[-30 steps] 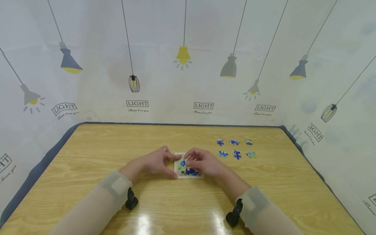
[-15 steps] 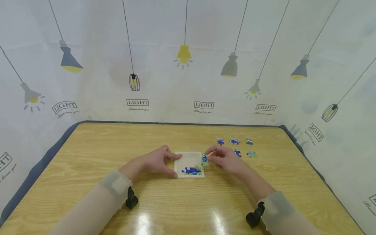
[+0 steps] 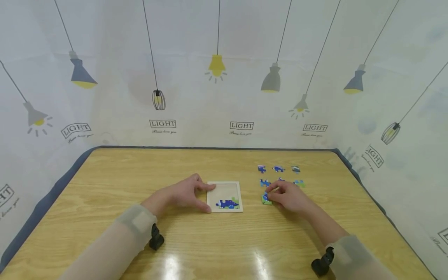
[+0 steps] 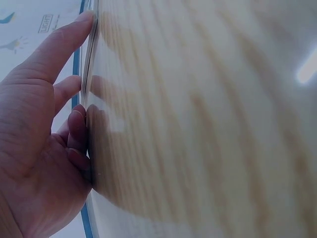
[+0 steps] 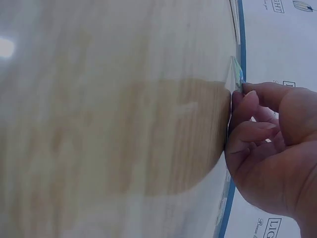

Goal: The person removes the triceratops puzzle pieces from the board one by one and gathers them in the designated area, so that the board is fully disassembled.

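A pale square puzzle tray (image 3: pixel 224 191) lies on the wooden table in the head view, with joined blue and green puzzle pieces (image 3: pixel 228 204) along its lower right. My left hand (image 3: pixel 185 194) touches the tray's left side, index finger at the upper corner and thumb at the lower one. To the right of the tray, my right hand (image 3: pixel 289 197) pinches a blue and green puzzle piece (image 3: pixel 266 199) low over the table. That puzzle piece (image 5: pixel 237 74) shows thin and edge-on in the right wrist view, at the fingertips.
Several loose puzzle pieces (image 3: pixel 278 168) lie in two rows at the table's right rear. My right hand partly covers the nearer row. A cloth with printed lamps (image 3: pixel 217 66) hangs behind and beside the table (image 3: pixel 147 163).
My right hand has drawn back from above the tray toward the right, carrying the puzzle piece out of it. The left hand and the tray have stayed in place.
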Demonstrator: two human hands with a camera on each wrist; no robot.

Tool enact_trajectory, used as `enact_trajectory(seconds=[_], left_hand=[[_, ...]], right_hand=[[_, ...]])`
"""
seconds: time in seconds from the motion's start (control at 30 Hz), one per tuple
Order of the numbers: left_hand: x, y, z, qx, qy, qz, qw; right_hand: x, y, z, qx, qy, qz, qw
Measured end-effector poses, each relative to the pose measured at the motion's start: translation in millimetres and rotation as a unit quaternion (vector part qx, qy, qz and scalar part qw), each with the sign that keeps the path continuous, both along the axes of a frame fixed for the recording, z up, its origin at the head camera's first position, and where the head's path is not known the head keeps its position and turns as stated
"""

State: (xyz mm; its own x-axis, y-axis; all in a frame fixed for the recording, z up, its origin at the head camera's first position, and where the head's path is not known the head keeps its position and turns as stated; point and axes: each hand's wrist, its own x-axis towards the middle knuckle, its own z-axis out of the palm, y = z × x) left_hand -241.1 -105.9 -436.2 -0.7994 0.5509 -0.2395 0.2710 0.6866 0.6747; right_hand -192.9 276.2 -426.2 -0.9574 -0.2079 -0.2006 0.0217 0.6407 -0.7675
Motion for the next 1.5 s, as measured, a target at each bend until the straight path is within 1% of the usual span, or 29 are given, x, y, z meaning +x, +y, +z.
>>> enact_trajectory(seconds=[0.13,0.23,0.33,0.5,0.77,1.2,1.33,1.43,1.5], left_hand=[[-0.1,-0.4,-1.4,0.002,-0.001,0.001,1.0000],[-0.7,-0.5,-1.8,0.003,-0.002,0.002,1.0000],[-0.9,-0.7,-1.6,0.004,-0.003,0.003,1.0000],[-0.8,-2.1,-0.3,0.003,0.000,0.003,1.0000],[-0.2,-4.2,0.4,0.005,-0.003,0.004,1.0000],[-1.1,-4.2,-0.1,0.011,0.001,-0.002,0.9999],[-1.4,-2.8,-1.0,0.009,0.000,-0.006,0.9999],[-1.5,-1.5,-1.2,0.007,0.001,-0.009,0.9999],[-1.3,-1.0,-0.8,0.006,0.004,-0.009,0.9999]], right_hand=[[2.6,5.1,-1.7,-0.007,-0.009,-0.002,1.000],[2.5,8.0,-2.5,-0.023,-0.019,-0.001,1.000],[0.9,10.5,-2.6,-0.021,-0.023,0.007,0.999],[-1.9,11.9,-3.1,-0.002,-0.017,0.029,0.999],[-1.4,10.1,-2.9,-0.022,-0.019,0.041,0.999],[-3.6,12.9,-4.6,-0.022,-0.030,0.025,0.999],[-1.5,13.5,-1.5,-0.039,-0.035,0.012,0.999],[1.2,8.1,3.6,-0.048,-0.024,0.008,0.999],[1.7,-0.2,7.3,-0.052,-0.013,0.015,0.998]])
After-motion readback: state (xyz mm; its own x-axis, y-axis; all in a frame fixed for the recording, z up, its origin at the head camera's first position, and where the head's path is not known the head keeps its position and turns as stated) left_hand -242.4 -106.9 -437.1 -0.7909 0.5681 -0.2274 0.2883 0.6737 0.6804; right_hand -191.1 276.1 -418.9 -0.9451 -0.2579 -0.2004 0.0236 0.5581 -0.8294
